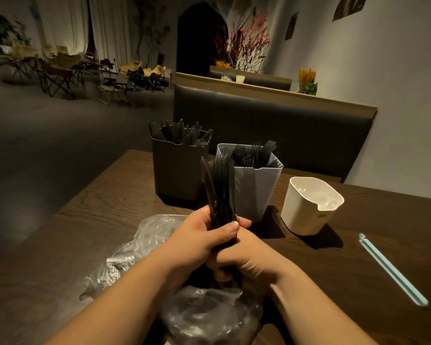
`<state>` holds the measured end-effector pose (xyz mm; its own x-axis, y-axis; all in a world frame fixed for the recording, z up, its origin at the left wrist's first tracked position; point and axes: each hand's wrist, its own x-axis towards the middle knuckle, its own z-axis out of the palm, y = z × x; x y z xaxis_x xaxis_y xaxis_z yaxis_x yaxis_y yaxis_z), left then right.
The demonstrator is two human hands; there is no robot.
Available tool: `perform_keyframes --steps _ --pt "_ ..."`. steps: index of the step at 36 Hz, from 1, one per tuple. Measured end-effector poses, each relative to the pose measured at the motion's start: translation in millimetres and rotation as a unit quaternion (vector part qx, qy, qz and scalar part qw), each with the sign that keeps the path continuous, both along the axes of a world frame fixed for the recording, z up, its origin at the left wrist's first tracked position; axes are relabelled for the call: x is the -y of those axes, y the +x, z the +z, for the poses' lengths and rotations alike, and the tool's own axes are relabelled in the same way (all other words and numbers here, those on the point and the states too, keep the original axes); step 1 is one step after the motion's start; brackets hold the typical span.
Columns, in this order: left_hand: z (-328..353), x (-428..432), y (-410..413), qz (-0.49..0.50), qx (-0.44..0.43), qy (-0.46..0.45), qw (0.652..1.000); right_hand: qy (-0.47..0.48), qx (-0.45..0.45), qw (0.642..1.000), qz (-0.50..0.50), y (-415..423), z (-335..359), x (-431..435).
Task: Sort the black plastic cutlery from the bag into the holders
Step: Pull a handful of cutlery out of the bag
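**Worktop layout, far edge to near**

Worktop (358, 257): three holders in a row across the far half.
- Left holder (177, 170), standing cutlery (182, 134) in it.
- Middle holder (255, 190), just right of it and slightly nearer, forks (254, 153) in it.
- Right holder (306, 210), further right, apart from the middle one.

Bag (144, 235) lies on the near worktop, from left of centre to the near edge. Cutlery bundle (219, 185) stands upright above the bag, before the left and middle holders, gripped by both hands: left hand (197, 240) above, right hand (244, 257) below. Slim rod (393, 270) lies at far right. Seat back (284, 135) stands behind the worktop.
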<state>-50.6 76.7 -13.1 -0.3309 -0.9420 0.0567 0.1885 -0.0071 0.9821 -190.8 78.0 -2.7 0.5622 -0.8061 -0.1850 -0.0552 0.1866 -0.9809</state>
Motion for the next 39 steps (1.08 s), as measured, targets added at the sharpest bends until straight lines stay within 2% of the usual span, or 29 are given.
perform_keyframes --steps 4,8,11,14,16,18,20,22,24,32,35,39 --pt "2.8 -2.4 -6.5 0.063 -0.005 -0.004 0.998 -0.02 -0.016 0.998 -0.055 9.3 -0.7 -2.9" --pt "4.6 -2.0 -10.4 0.131 -0.071 0.011 0.989 -0.037 -0.024 0.995 -0.09 13.1 -0.3 -6.2" --pt "7.1 -0.9 -9.5 0.159 -0.095 0.015 0.983 -0.06 -0.053 0.994 -0.067 13.1 0.7 -6.6" --pt "9.7 0.8 -6.3 0.184 -0.145 0.018 0.972 -0.083 -0.095 0.992 0.007 5.0 1.3 -1.1" --pt "12.3 2.1 -2.1 0.19 -0.175 0.025 0.966 -0.117 -0.118 0.986 0.012 -2.9 2.5 5.1" --pt "13.6 3.4 1.2 0.189 -0.184 0.026 0.964 -0.138 -0.105 0.984 -0.042 -7.7 8.4 8.8" --pt "15.5 3.2 2.1 0.187 -0.193 0.02 0.963 -0.134 -0.026 0.982 -0.131 -10.0 16.0 12.2" --pt "16.1 2.5 0.8 0.181 -0.187 0.013 0.965 -0.152 0.025 0.965 -0.21 -10.9 23.3 17.7" --pt "15.3 1.6 -1.3 0.166 -0.179 0.009 0.97 -0.188 0.013 0.951 -0.244 -8.6 32.9 23.5" --pt "15.2 2.9 0.0 0.146 -0.181 0.001 0.973 -0.282 -0.084 0.938 -0.184 19.4 84.2 49.9" --pt "18.1 3.4 6.0 0.145 -0.179 0.007 0.973 -0.247 -0.078 0.952 -0.162 26.2 95.1 57.6" --pt "18.1 5.2 7.8 0.151 -0.191 0.018 0.97 -0.193 -0.013 0.97 -0.149 32.7 92.7 63.0"
